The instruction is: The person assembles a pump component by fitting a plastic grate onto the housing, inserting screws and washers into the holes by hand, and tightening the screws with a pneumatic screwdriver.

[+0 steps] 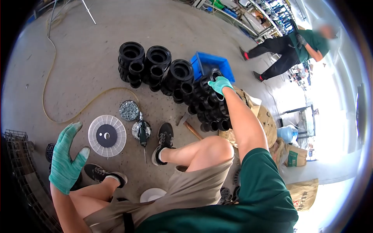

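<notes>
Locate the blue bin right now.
Head view, upper part, just right of centre: the blue bin sits on the floor on the far side of the black fittings, just past the gloved right hand.

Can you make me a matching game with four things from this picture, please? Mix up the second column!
1. right hand in a mint-green glove
2. left hand in a mint-green glove
3. blue plastic bin
4. dark green-and-black power tool

A. lying over a round dish of small pieces
B. open-topped, on the grey concrete floor
C. touching a round black plastic fitting
D. open and holding nothing

Pairs: 1-C, 2-D, 3-B, 4-A
</notes>
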Tool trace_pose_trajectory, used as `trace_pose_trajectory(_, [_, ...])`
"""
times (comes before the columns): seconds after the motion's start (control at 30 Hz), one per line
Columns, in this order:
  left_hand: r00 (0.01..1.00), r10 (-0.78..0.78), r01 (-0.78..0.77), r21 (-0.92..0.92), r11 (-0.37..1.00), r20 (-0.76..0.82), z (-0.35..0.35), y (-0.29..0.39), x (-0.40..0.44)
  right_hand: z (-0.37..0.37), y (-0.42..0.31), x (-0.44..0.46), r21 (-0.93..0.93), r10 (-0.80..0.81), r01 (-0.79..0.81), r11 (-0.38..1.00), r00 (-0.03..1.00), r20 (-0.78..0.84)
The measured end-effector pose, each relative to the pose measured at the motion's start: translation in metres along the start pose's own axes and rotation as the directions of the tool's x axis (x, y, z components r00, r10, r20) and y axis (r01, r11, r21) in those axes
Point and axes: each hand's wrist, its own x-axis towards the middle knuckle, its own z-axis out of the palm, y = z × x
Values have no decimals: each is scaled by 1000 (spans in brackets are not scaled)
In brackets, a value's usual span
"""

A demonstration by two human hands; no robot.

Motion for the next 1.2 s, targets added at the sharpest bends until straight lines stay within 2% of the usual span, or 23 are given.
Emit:
trace_pose_trajectory(0.13, [997,-6,3,-39,999,-76,-2,-6,0,-16,-15,-34,-51,-130,123,991,978,-163])
trace_pose_trajectory(0.17, [990,-19,10,-60,998,-141,-4,-11,0,-5,-8,-25,-38,-281,284,958,906,-317])
trace_pose_trajectory(0.2, [975,-20,-4,-107,994,-223,-9,-7,0,-12,-24,-44,-45,-334,339,940,883,-329])
trace_pose_trajectory(0.23, [942,-90,5,-255,967,-323,-18,5,0,-32,-56,-88,118,-390,434,893,879,-273])
trace_pose_trajectory(0.3, [771,-47,-143,-245,959,-635,-47,-2,-8,-28,-93,-120,350,-487,552,757,833,-263])
trace_pose_trajectory(0.33, [667,3,-235,-207,950,-745,-73,-4,-16,-14,-103,-117,509,-650,655,558,727,-222])
trace_pose_trajectory(0.4, [620,74,-619,-430,657,-781,-133,-3,-42,-9,-142,-186,664,-796,620,418,603,-62])
trace_pose_trajectory(0.43, [617,71,-625,-433,649,-784,-150,11,-72,-1,-155,-214,592,-874,714,372,484,-35])
trace_pose_trajectory(0.53, [577,-71,-422,-371,827,-814,-183,-42,-174,42,-181,-243,349,-982,920,177,144,119])
trace_pose_trajectory(0.57, [491,-102,-174,-212,962,-865,-169,-59,-205,61,-187,-252,437,-946,850,293,190,263])
trace_pose_trajectory(0.6, [463,-179,85,-158,984,-868,-156,-75,-239,75,-191,-265,492,-883,762,421,221,414])
trace_pose_trajectory(0.63, [374,-308,252,-224,941,-875,-132,-108,-278,83,-201,-283,324,-838,850,416,219,500])
trace_pose_trajectory(0.67, [303,-527,396,-398,828,-794,-99,-130,-316,94,-208,-297,143,-780,911,387,241,577])
trace_pose_trajectory(0.7, [249,-686,563,-474,677,-683,-72,-130,-346,112,-207,-301,107,-775,926,361,234,587])
trace_pose_trajectory(0.73, [163,-718,691,-441,573,-677,-32,-153,-383,130,-203,-305,71,-768,939,337,230,598])
trace_pose_trajectory(0.8, [104,-799,793,-436,426,-592,44,-179,-444,166,-193,-306,94,-798,963,253,153,582])
trace_pose_trajectory(0.83, [18,-812,735,-543,407,-584,92,-192,-470,165,-197,-321,129,-773,944,304,165,613])
trace_pose_trajectory(0.9, [-52,-821,777,-540,325,-568,130,-169,-481,177,-198,-337,151,-733,923,353,173,658])
trace_pose_trajectory(0.97, [-21,-814,776,-523,352,-580,151,-170,-500,201,-191,-340,143,-730,929,342,167,663])
trace_pose_trajectory(1.0, [-10,-819,747,-549,375,-574,146,-169,-499,213,-187,-337,159,-728,929,335,148,670])
trace_pose_trajectory(1.07, [79,-670,684,-449,575,-738,116,-169,-499,231,-183,-337,145,-752,945,292,133,645])
trace_pose_trajectory(1.13, [232,-444,778,-109,619,-866,38,-143,-483,242,-182,-337,85,-722,955,285,155,675])
trace_pose_trajectory(1.2, [221,-290,716,-47,696,-931,-33,-137,-478,245,-191,-343,35,-694,957,287,182,697])
